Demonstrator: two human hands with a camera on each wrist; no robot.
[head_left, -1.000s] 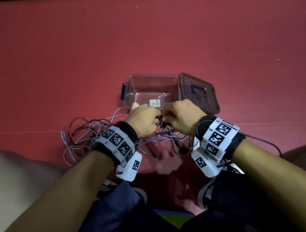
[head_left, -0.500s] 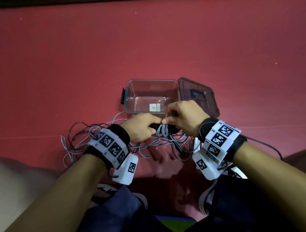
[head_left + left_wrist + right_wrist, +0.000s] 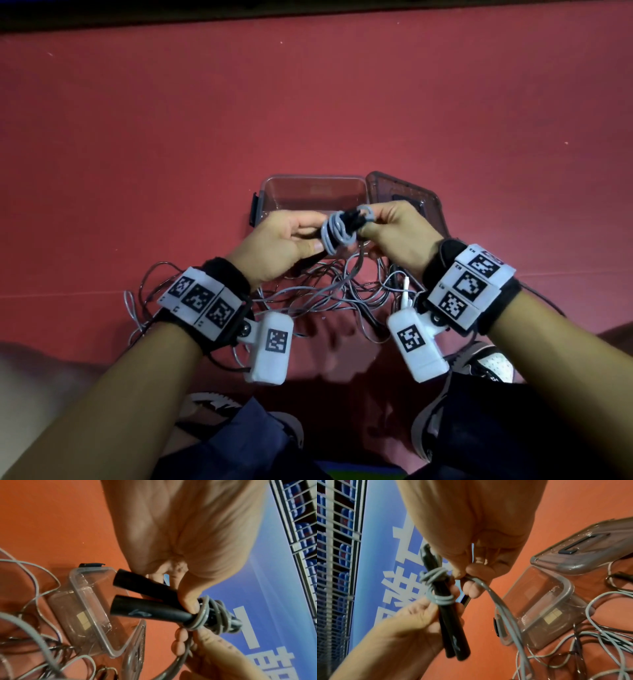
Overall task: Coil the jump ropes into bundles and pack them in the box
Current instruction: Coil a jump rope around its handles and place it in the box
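My left hand (image 3: 287, 240) grips two black jump rope handles (image 3: 145, 604) held side by side, with grey cord (image 3: 337, 233) wound round them in a few turns (image 3: 436, 586). My right hand (image 3: 394, 229) pinches the free grey cord (image 3: 481, 584) just beside the wraps; the cord trails down to the floor. Both hands hover just in front of the clear plastic box (image 3: 311, 195), which stands open and holds only a small label (image 3: 83, 619). A loose tangle of grey and dark rope (image 3: 308, 294) lies on the red floor below my wrists.
The box's tinted lid (image 3: 404, 195) with a black handle (image 3: 578, 545) lies beside the box on its right. Red floor (image 3: 308, 102) stretches far beyond. My shoes (image 3: 479, 363) and legs are close under the arms. A blue banner and railing show in the wrist views.
Both hands have lifted from the floor tangle toward the box, bringing the handles up; more grey cord is now wound round the handles.
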